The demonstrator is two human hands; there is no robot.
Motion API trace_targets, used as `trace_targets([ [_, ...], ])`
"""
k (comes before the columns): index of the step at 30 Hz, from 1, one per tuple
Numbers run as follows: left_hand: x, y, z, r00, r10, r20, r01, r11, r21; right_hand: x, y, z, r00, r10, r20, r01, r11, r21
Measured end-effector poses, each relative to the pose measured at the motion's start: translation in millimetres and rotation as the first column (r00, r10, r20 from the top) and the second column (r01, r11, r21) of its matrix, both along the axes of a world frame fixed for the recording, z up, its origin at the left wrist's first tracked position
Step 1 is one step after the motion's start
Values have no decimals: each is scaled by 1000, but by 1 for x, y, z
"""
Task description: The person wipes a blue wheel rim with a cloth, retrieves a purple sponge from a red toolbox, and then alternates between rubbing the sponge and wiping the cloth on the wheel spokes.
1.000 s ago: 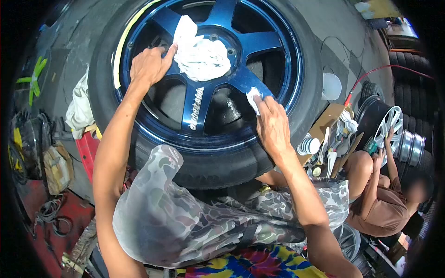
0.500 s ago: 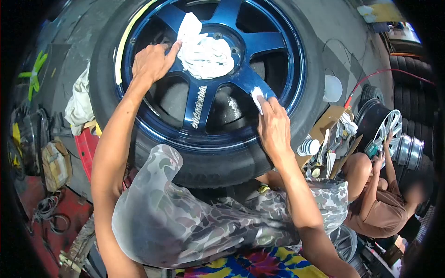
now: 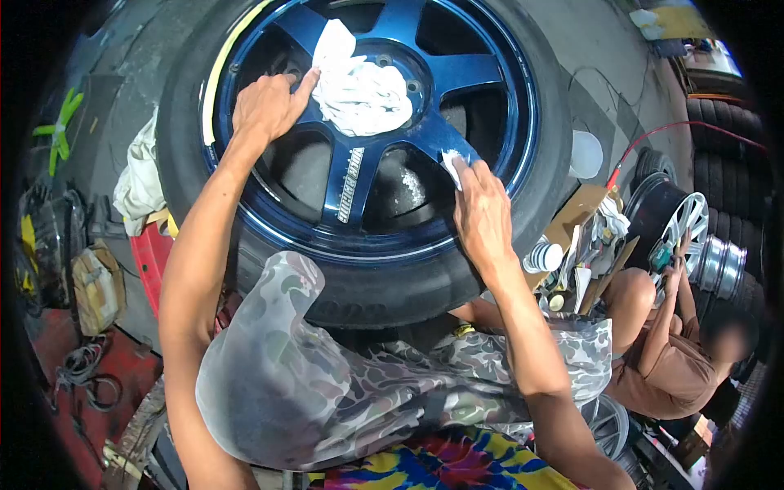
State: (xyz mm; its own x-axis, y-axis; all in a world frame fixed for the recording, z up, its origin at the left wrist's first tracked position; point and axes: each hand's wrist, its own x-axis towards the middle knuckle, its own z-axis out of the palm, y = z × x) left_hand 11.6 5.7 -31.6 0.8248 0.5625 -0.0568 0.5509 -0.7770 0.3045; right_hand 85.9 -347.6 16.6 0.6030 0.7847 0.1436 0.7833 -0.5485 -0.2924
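Observation:
A blue spoked wheel (image 3: 467, 73) inside a black tire (image 3: 359, 298) lies in front of me. My right hand (image 3: 483, 208) pinches a small white cloth (image 3: 451, 169) against the lower right spoke. Whitish marks show on the paint beside that cloth. My left hand (image 3: 268, 106) rests on an upper left spoke, fingers apart, thumb by the edge of a bunched white cloth (image 3: 366, 96) that covers much of the hub. Yellow tape (image 3: 220, 69) runs along the rim's left edge.
On the right a co-worker (image 3: 674, 359) crouches by a silver wheel (image 3: 686, 224), near stacked tires (image 3: 727, 151). A cardboard box (image 3: 576, 214) of items and a stack of cups (image 3: 543, 257) stand right of my tire. A pale cloth (image 3: 140, 175) and red object (image 3: 149, 265) lie left.
My right hand has shifted very slightly up and left with the small cloth on the spoke. My left hand has stayed in place. The co-worker's hands have moved a little.

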Motion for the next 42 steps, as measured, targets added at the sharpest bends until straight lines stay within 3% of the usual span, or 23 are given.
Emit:
trace_targets([
  [9, -1, 2, -7, 1000, -5, 22, 4, 999, 32, 5, -4, 5, 997, 75, 15, -75, 997, -17],
  [11, -1, 3, -7, 1000, -2, 13, 2, 1000, 27, 2, -13, 8, 996, 79, -48, -82, 995, -60],
  [15, 0, 0, -2, 1000, -16, -12, 16, 1000, 10, 10, 1, -3, 997, 77, -3, -76, 996, 36],
  [21, 0, 0, 1, 999, -3, -35, 3, 1000, -4, 13, -9, -1, 993, 108, -37, -108, 994, -13],
  [23, 1, 0, 1, 999, -3, -49, 3, 1000, -6, 13, 1, -3, 993, 114, -17, -113, 993, 40],
  [25, 0, -1, -3, 999, 20, 27, -21, 999, 39, 8, -7, 3, 990, 143, -5, -143, 989, 39],
  [27, 1, 2, 1, 1000, 11, -16, -11, 1000, -28, 5, -23, 9, 974, 82, -210, -35, 975, 219],
  [29, 3, -2, 9, 994, 92, -60, -95, 994, -55, 9, -34, 17, 891, -291, -350, 373, 907, 194],
  [31, -3, -5, 2, 964, 99, 248, -90, 995, -48, 21, -44, 4, 876, -363, -318, 467, 803, 370],
  [34, -14, -22, 14, 767, -129, 629, 51, 989, 141, 27, -44, -1, 875, -398, -276, 484, 748, 454],
  [36, -16, -65, 38, 701, -233, 674, 244, 967, 80, 26, -50, -9, 855, -413, -314, 518, 707, 481],
  [37, -16, -88, 44, 646, -350, 678, 425, 903, 61, 27, -52, -11, 859, -403, -314, 510, 713, 481],
  [39, -11, -135, 51, 662, -572, 485, 616, 783, 82, 27, -56, -14, 783, -416, -462, 610, 661, 438],
  [40, -8, -148, 49, 679, -623, 390, 671, 741, 16, 23, -54, -6, 739, -436, -513, 654, 647, 393],
  [42, -7, -169, 19, 740, -611, 281, 643, 766, -28, 24, -53, -7, 753, -421, -506, 640, 646, 415],
])
